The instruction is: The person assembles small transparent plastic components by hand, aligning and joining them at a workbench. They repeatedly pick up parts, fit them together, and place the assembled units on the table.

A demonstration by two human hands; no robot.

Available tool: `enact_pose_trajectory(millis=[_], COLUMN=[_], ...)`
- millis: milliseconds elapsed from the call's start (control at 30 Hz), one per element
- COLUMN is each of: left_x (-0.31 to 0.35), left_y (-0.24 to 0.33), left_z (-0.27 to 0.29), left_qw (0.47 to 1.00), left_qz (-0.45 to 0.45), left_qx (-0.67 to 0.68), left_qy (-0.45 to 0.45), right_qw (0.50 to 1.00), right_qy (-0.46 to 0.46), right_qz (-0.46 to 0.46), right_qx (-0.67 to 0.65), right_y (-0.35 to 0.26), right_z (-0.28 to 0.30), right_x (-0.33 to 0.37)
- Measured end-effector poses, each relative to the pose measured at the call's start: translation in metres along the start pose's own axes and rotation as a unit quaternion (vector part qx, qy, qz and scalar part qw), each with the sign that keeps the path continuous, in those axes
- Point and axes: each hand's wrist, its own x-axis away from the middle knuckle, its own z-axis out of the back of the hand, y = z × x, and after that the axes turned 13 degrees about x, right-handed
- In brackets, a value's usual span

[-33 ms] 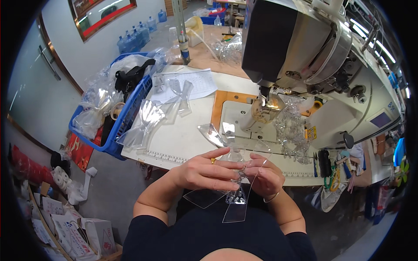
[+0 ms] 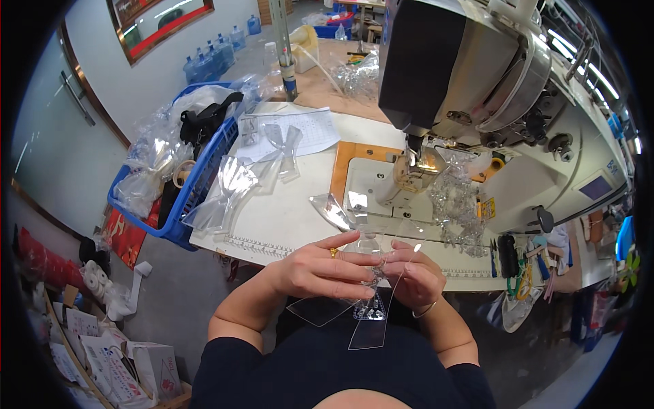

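Between my hands, in front of my body at the table's front edge, is a clear plastic bow [image 2: 368, 334] with its flat transparent tails fanning out. My left hand [image 2: 320, 271], with a gold ring, has its fingers laid across the bow's gathered middle and holds it there. Opposite, my right hand [image 2: 412, 274] pinches the same gathered middle from the right; a bangle is on that wrist. My fingers partly hide the middle. More clear bows [image 2: 235, 184] lie on the white tabletop [image 2: 300, 204] to the left.
A sewing machine [image 2: 470, 88] towers at the right, its post [image 2: 402, 187] just beyond my hands. Clear scraps [image 2: 463, 211] are heaped beside it. Scissors and small tools [image 2: 518, 266] line the right edge. A blue basket [image 2: 204, 177] of plastic stands left, near a paper sheet [image 2: 317, 129].
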Motion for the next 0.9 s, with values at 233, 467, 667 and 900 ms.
enact_pose_trajectory(millis=[233, 467, 667, 900], left_x=[-0.0033, -0.0042, -0.0038, -0.0050], left_y=[0.0029, 0.0066, 0.0071, 0.0007], left_z=[0.0041, 0.0040, 0.0024, 0.0010], left_qw=[0.999, 0.997, 0.998, 0.997], left_qz=[0.001, 0.010, 0.003, 0.013], left_qx=[-0.023, -0.061, -0.057, -0.061], left_qy=[-0.034, -0.044, -0.032, -0.043], right_qw=[1.000, 1.000, 1.000, 0.999], right_qy=[0.008, 0.017, 0.015, 0.008], right_qz=[-0.002, 0.009, 0.010, -0.043], right_qx=[0.003, 0.017, 0.019, 0.023], right_y=[-0.0013, -0.0020, -0.0021, -0.0018], right_z=[0.0012, 0.0016, 0.0023, -0.0028], right_x=[-0.0017, -0.0015, -0.0008, 0.0028])
